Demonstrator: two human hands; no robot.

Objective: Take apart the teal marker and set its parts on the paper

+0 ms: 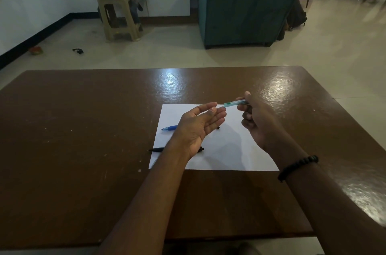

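Note:
My right hand (258,120) pinches a green pen (233,103) above the white sheet of paper (225,150), the pen's end pointing left. My left hand (200,127) hovers palm up with relaxed fingers just left of that end, holding nothing. Under my left hand a blue pen (169,128) lies on the sheet's left side. A black pen (156,149) lies across the sheet's left edge, partly hidden by my left wrist. A small black piece (218,127) rests on the paper near my left fingers.
The paper lies on a brown glossy table (83,129). Beyond the table are a teal armchair (246,4), a person seated on a plastic stool (117,18), and small items on the floor (78,51). A bead bracelet (297,168) circles my right wrist.

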